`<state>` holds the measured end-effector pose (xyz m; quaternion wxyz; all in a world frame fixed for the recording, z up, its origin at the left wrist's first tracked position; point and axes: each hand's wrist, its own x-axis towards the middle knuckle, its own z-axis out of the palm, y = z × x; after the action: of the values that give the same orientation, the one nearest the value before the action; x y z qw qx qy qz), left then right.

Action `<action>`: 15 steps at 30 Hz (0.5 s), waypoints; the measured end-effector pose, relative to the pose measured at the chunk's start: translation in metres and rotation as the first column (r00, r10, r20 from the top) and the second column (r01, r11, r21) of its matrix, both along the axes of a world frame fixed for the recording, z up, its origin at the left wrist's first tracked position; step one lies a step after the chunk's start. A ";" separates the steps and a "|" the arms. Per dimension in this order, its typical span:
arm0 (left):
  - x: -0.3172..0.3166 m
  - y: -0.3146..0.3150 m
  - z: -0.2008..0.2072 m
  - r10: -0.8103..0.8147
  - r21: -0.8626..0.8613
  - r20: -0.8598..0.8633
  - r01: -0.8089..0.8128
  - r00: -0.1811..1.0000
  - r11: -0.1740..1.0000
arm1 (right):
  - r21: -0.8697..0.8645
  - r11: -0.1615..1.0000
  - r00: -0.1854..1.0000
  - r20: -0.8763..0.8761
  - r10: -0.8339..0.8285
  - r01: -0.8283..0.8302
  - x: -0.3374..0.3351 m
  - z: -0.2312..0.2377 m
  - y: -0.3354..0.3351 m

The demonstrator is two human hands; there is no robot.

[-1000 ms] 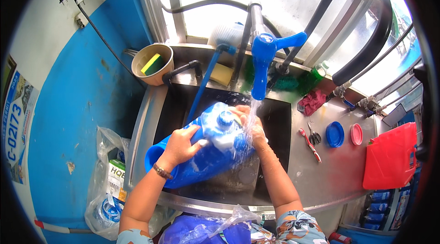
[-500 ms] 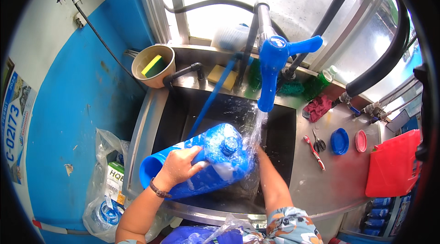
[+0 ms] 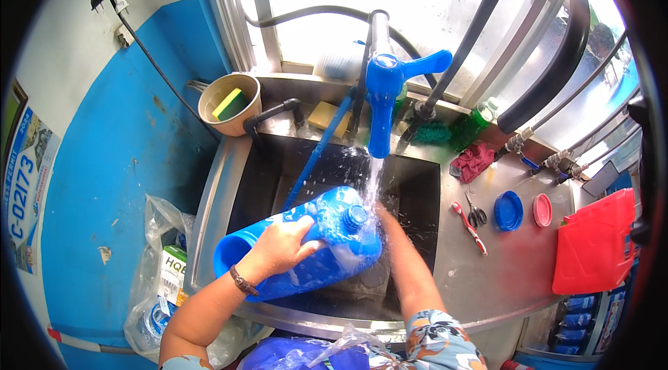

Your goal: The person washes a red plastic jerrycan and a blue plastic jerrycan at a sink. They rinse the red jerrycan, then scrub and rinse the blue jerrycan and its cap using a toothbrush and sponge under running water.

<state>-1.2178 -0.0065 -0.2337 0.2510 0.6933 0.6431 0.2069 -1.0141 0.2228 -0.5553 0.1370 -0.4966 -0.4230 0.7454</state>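
Observation:
A large blue plastic jug lies tilted over the dark sink, its wide opening to the left and its small neck to the right. My left hand is closed round the jug's handle. White suds cling to its shoulder. From the blue-handled faucet, water pours down past the jug's right end and splashes. My right forearm reaches in by that end; the jug and the spray mostly hide my right hand, so its fingers do not show.
A beige pot with a sponge stands at the back left. A blue hose runs into the sink. On the right counter are a red-and-white toothbrush, scissors, a blue lid, a pink lid and a red container.
My right hand has shifted slightly left by the jug's end. Less foam and water cover the neck, and the stream now falls more beside it. My left hand keeps its hold.

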 end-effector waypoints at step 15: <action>0.029 0.052 0.005 0.090 0.103 -0.004 -0.090 0.996 0.991 | 0.997 -0.070 0.923 -0.003 -0.386 -0.026 0.015 0.275 -0.129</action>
<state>-1.1890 0.0458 -0.2286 0.2028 0.6764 0.6633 0.2477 -0.9989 0.0941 -0.2798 0.4881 -0.3965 -0.7706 0.1034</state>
